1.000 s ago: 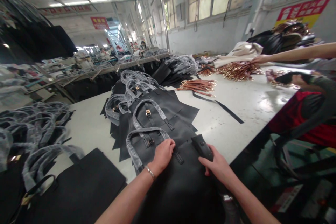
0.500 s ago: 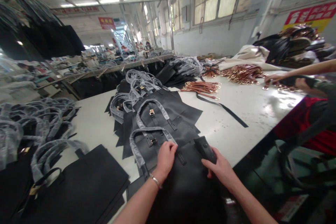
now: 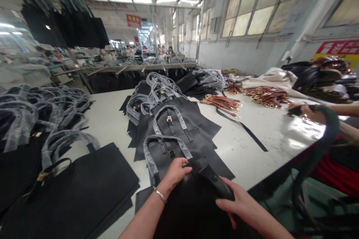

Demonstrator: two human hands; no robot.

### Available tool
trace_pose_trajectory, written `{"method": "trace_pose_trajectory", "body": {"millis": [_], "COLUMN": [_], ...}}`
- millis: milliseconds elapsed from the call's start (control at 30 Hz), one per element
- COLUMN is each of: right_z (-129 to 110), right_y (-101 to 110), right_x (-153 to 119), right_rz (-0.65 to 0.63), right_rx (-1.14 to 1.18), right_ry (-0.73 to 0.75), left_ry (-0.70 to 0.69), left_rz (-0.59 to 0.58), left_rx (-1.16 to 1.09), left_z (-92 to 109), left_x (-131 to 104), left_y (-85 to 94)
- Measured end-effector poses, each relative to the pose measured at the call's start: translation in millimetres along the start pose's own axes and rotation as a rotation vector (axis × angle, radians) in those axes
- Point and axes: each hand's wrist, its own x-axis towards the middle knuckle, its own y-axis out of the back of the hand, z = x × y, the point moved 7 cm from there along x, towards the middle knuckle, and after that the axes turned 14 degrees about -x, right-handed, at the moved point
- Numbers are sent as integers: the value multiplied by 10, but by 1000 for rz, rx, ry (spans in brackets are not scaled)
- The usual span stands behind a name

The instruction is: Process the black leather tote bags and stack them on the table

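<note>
A black bag panel point(image 3: 190, 209) lies in front of me, its upper part bent up between my hands. My left hand point(image 3: 177, 171), with a bracelet at the wrist, pinches the panel's top edge beside a plastic-wrapped handle point(image 3: 150, 157). My right hand point(image 3: 231, 196) grips a black strap piece point(image 3: 217, 183) with a small round snap, thumb on the near side and fingers partly hidden beneath. Beyond them, overlapping black panels with wrapped handles and a gold buckle point(image 3: 169, 119) run up the table.
Black bags point(image 3: 81, 190) with wrapped handles are stacked at left. Brown straps point(image 3: 223, 104) and a loose black strap point(image 3: 254, 134) lie on the white table point(image 3: 196, 110) at right. Another person's hands point(image 3: 311, 112) work at the right edge; more bags point(image 3: 70, 26) hang upper left.
The view has shifted, showing more ceiling. The panel's top is now bent up, and my right hand has moved lower with the strap piece, which tilts further over.
</note>
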Motion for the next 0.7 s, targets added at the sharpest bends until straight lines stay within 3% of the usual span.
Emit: {"method": "trace_pose_trajectory", "body": {"millis": [167,267,367,433,567,700], "right_z": [-183,-300,-350,-325,-230,-157], "right_y": [-131,-77,33,23,-65,136], "right_x": [105,251,305,284,259,349], "right_rz": [-128,-52,46,-1,-100,85], "right_rx": [63,61,45,48,19,-50], "right_ry": [-32,-16,-4,-18,-56,-62], "left_ry": [0,7,53,68,68,-47], "left_rz": [-157,-234,-223,-200,-140,96], "left_rx": [-357,-556,-634,-640,-457,176], "left_z": [20,18,-33,-59,-79,12], "left_x": [-80,-103,-86,-67,-40,-80], "left_y": [-128,-177,-161,-144,-130,-14]}}
